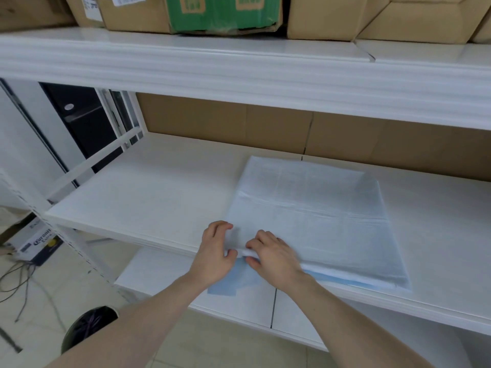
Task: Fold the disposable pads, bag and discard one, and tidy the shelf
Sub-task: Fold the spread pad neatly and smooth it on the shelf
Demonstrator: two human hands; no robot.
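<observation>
I see the disposable pad (313, 216) lying spread flat on the white middle shelf (159, 187), white side up with fold creases crossing it, its near edge running along the shelf's front lip and a strip of blue backing showing along that edge. At the pad's near left corner both of my hands meet: the left hand (216, 251) has its grip curled onto the corner, thumb against a small rolled white bit of the pad's edge, and the right hand (273, 254) pinches the same rolled edge between thumb and fingers, just beside the left, so both grips are clamped on the pad. Below that corner a blue flap of the pad's underside hangs over the shelf's front lip. To the pad's left the shelf surface is plain white, and behind the pad a wall of brown cardboard (265, 123) closes the back of the shelf. Above the pad runs the upper shelf (239, 67), carrying brown cardboard boxes (332, 17) and a green-printed box (223, 11). Below the pad a lower shelf (239, 304) shows white panels with a dark seam. Far to the pad's lower left, on the tiled floor, stands a round dark bin (87, 328) with a black liner, and further left of it a printed carton (39, 243) and some loose cables (16, 282). Left of the pad, past the shelf's upright, a dark cabinet (85, 120) stands against the wall.
</observation>
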